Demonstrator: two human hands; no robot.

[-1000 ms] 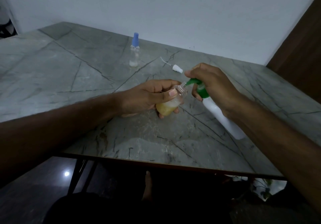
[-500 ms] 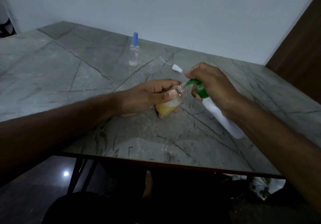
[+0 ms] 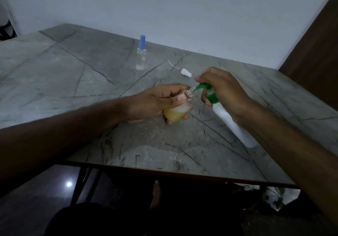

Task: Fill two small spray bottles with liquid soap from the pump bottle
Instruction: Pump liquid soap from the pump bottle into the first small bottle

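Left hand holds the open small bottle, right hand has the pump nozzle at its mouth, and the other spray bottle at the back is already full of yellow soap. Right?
Not quite. In the head view the blue-capped spray bottle at the back looks clear, without yellow soap. The rest stands.

- I am sitting in what is probably a room at home, though the dim light is hiding much.
- A grey marble-look table (image 3: 76, 74) is standing against a plain pale wall (image 3: 182, 12).
- A brown wooden panel (image 3: 316, 52) is rising at right.
- A dark glossy floor (image 3: 36, 208) is reflecting a lamp.
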